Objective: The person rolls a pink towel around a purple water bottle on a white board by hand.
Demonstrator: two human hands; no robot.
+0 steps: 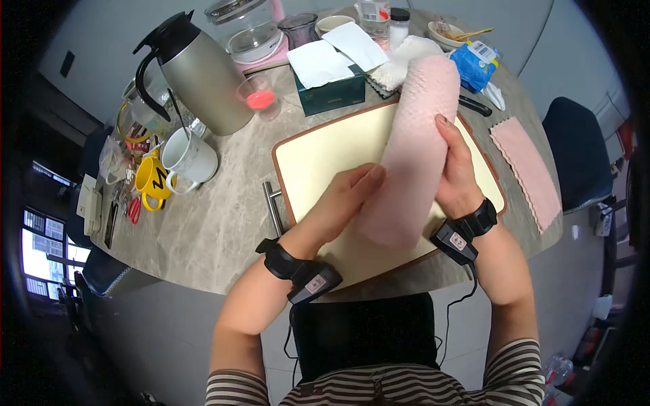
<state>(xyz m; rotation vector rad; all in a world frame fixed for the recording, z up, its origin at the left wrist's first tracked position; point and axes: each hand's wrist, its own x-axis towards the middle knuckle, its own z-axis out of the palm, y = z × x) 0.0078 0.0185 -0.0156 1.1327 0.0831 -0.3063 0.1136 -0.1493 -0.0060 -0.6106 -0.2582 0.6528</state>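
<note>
A long roll of pink fuzzy cloth (pixel 421 135) is held up in front of me, tilted, its far end leaning a little to the right. My left hand (pixel 342 199) grips its lower left side, with the thumb on top and the fingers hidden beneath. Along the right side my right hand (pixel 457 169) is closed round it, thumb up on the edge. Below the roll lies a cream cutting board (pixel 328 155) with a brown rim and a metal handle. At the right, a flat pink cloth (pixel 525 169) with scalloped edges rests on the table.
Behind the board stand a green tissue box (pixel 328 98), a plastic cup (pixel 258 101) with something pink in it, and a tall steel jug (pixel 203 78). A white mug (pixel 189 159) and yellow mug (pixel 152 183) sit left. A black-handled knife (pixel 475 105) and blue packet (pixel 475 65) lie far right.
</note>
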